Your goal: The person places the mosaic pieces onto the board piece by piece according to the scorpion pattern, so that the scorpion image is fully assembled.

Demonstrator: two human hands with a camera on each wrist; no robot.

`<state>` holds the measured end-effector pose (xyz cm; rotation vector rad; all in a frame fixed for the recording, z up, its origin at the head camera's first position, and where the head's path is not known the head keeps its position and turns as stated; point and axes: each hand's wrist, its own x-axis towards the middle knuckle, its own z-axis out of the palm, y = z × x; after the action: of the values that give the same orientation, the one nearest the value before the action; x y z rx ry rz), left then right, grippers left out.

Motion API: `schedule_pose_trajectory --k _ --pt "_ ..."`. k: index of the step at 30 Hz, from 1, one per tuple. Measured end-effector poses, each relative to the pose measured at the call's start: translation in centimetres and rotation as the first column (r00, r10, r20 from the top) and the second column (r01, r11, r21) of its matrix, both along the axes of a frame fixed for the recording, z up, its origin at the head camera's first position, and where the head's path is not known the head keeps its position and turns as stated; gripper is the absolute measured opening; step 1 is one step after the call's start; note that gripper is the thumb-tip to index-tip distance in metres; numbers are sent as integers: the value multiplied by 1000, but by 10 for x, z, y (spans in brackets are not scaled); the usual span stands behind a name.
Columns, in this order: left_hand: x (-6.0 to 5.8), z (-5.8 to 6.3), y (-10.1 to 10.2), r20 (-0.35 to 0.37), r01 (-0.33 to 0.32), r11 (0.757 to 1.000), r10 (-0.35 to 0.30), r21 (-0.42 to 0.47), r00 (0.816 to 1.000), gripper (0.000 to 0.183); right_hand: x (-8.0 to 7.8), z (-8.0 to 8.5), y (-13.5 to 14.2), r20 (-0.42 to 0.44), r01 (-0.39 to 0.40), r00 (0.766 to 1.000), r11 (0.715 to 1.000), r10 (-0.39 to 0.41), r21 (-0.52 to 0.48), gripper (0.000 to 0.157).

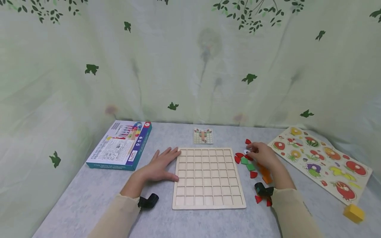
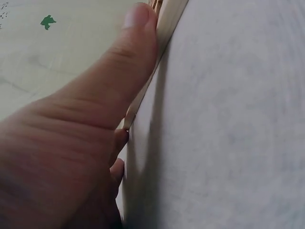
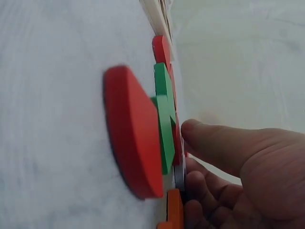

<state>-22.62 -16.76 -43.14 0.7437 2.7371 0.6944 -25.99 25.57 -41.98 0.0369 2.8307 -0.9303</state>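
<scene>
Picking step, likely: right hand [image 1: 264,155] at white disc [image 1: 245,151], grip unclear; left hand [image 1: 158,168], fingers spread, touches grid board [image 1: 207,178]; secure pinch needed.

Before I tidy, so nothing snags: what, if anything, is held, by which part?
Left hand holds nothing, touching the pale square wooden grid board. Right hand is at the rounded white piece; whether gripped, I cannot tell.

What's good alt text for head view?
A person's left hand touches the left edge of a pale grid board; the right hand is at a small white piece among red, green and orange pieces. Beyond the grid board is a picture card, with a box left and a fruit-picture board and yellow block right.
</scene>
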Motion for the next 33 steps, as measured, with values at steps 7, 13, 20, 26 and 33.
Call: schedule_pose_trajectory --k 7,13,20,26,33 --pt "-2 -6 4 -9 -1 1000 1 24 1000 107 -4 -8 1 -47 0 999 998 4 68 33" --pt "-3 -9 8 -51 25 1000 -25 -13 998 100 -4 -9 3 -67 5 998 996 1 89 30" --pt "0 -4 -1 -17 43 998 -44 -51 999 115 -2 -10 -3 -63 21 998 998 -17 67 29" --pt "-1 -5 1 -38 45 998 -46 -40 998 116 -1 -8 -2 -94 3 996 999 2 53 21" --pt "0 -4 3 -29 23 999 -25 -38 999 115 0 -4 -3 -102 -27 995 998 22 -53 20"
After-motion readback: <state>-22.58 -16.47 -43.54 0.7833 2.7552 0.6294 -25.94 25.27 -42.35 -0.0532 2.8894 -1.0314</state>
